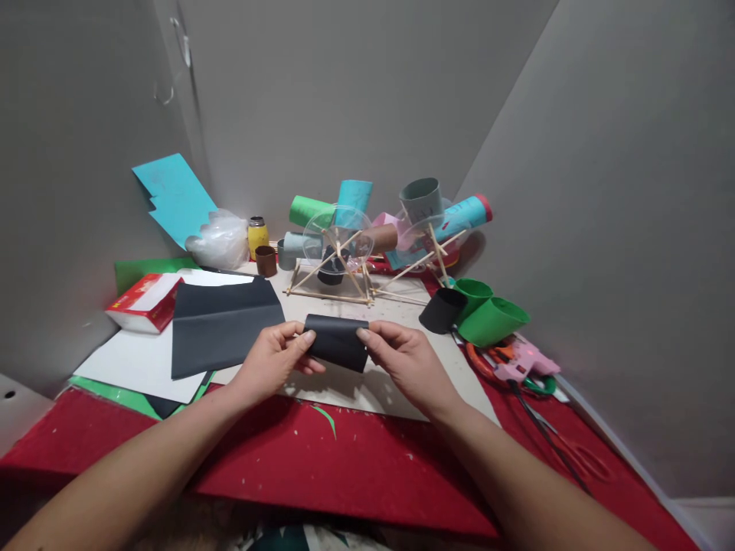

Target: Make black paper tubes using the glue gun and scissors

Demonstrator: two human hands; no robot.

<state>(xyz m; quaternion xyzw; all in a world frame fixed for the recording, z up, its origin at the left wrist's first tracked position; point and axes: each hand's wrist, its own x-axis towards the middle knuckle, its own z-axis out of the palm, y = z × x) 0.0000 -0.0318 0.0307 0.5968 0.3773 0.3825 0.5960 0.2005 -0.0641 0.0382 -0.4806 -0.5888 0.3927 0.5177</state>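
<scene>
Over the pale board (344,388) on the red worktop (356,467), a curled black paper piece (338,343) spans the space between both hands. Matched grips and light thumb pressure should keep its curve even and uncreased. The left hand (279,356) pinches one end, the right hand (405,356) the other, thumbs facing, forearms angled inward.

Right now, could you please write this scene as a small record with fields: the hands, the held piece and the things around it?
left hand: the left hand pinches one end of the black paper piece
right hand: the right hand pinches its other end
held piece shape: curved over at the top
to the left: folded black paper sheet
behind: wooden-stick frame, blue paper tube
to the right: black paper tube, pink glue gun
</scene>
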